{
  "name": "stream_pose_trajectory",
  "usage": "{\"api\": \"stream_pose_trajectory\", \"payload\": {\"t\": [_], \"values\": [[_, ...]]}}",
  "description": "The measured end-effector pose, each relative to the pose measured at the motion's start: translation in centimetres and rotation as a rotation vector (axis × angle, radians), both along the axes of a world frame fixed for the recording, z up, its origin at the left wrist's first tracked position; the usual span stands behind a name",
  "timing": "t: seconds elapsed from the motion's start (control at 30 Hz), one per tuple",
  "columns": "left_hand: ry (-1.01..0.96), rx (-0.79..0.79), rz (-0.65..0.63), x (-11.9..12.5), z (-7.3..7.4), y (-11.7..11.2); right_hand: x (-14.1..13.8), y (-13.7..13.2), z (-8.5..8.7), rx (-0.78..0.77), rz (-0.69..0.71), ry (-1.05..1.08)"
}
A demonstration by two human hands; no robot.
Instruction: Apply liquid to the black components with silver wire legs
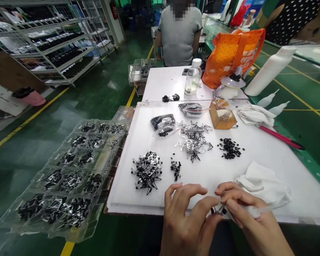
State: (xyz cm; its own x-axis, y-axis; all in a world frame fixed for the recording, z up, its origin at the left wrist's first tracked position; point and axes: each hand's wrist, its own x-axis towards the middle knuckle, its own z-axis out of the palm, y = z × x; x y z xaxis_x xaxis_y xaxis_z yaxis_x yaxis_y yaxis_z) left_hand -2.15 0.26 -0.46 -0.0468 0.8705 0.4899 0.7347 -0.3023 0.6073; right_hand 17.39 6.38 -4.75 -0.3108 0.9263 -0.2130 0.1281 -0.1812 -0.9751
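Observation:
My left hand (186,222) and my right hand (246,217) meet at the front edge of a white foam board (202,185). Their fingertips pinch a small black part with a thin metal piece (220,210), which they largely hide. A crumpled white cloth (264,185) lies against my right hand. Nearest my hands on the board are a small heap of black pieces (175,169) and a larger pile of black-and-metal parts (146,172). Further back lie a tangle of metal frames (193,140) and more black pieces (230,148).
A clear compartment tray (64,177) full of metal-and-black parts sits left of the board. Behind are plastic bags (162,122), a cardboard box (222,115), a pink-handled tool (280,137), a bottle (193,81), a seated person (179,39) and wire shelving (42,42).

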Motion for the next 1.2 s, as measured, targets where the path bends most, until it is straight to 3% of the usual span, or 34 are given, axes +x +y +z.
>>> {"api": "stream_pose_trajectory", "payload": {"t": [0.07,0.13,0.2,0.27,0.37,0.6,0.7,0.77,0.83,0.9,1.03,1.2], "values": [[-0.016,0.033,0.124,-1.1,-0.3,-0.3,0.1,0.3,-0.6,0.011,-0.021,-0.044],[-0.034,0.036,0.347,-3.0,-0.6,-0.4,0.4,0.8,-1.4,0.042,-0.061,-0.103],[-0.069,-0.082,0.580,-5.3,-0.9,-0.4,0.8,1.5,-2.2,0.062,-0.084,-0.161],[-0.121,-0.225,0.698,-7.4,-1.2,-0.2,1.3,2.2,-2.8,0.072,-0.097,-0.213],[-0.142,-0.288,0.728,-9.0,-1.7,0.2,2.3,3.1,-3.0,0.119,-0.116,-0.313],[-0.169,-0.292,0.700,-9.0,-2.0,0.4,4.4,5.1,-1.6,0.136,-0.148,-0.576],[-0.183,-0.245,0.701,-8.9,-1.9,0.4,3.0,6.2,-0.5,0.143,-0.166,-0.588],[-0.193,-0.208,0.696,-9.0,-1.8,0.3,1.0,7.3,0.1,0.268,-0.146,-0.604],[-0.209,-0.160,0.696,-9.0,-1.7,0.1,-1.0,8.6,0.6,0.467,-0.036,-0.662],[-0.234,-0.099,0.712,-9.1,-1.6,-0.2,-2.7,10.0,0.8,0.548,0.036,-0.733],[-0.309,0.046,0.761,-9.4,-1.4,-1.1,-4.0,12.1,1.0,0.551,0.050,-0.901],[-0.371,0.121,0.767,-9.3,-1.3,-1.4,-4.1,12.5,1.2,0.559,0.097,-1.006]]}}
